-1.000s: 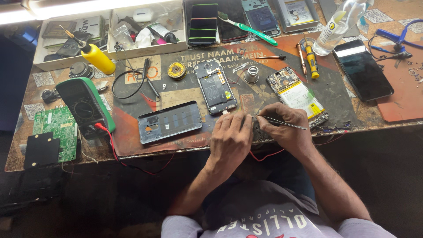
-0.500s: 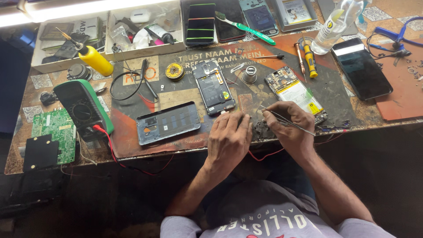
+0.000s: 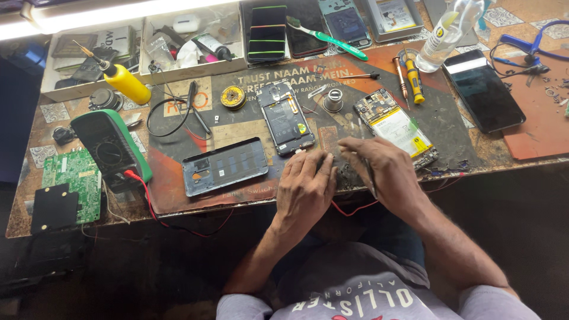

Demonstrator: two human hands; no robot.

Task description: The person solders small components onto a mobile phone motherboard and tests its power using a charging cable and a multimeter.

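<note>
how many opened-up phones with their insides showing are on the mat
2: one opened phone at the mat's centre above the left hand; another beside the right hand. More may hide under the hands.

A bright tube lamp [image 3: 118, 12] glares along the top edge; below the bench lies dark shadow.

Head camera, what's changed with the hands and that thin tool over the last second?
The right hand turned the thin metal tool from pointing sideways, tip out to the right, to pointing down toward the table edge. The left hand stayed pressed on the mat; the phones and tools did not move.
</note>
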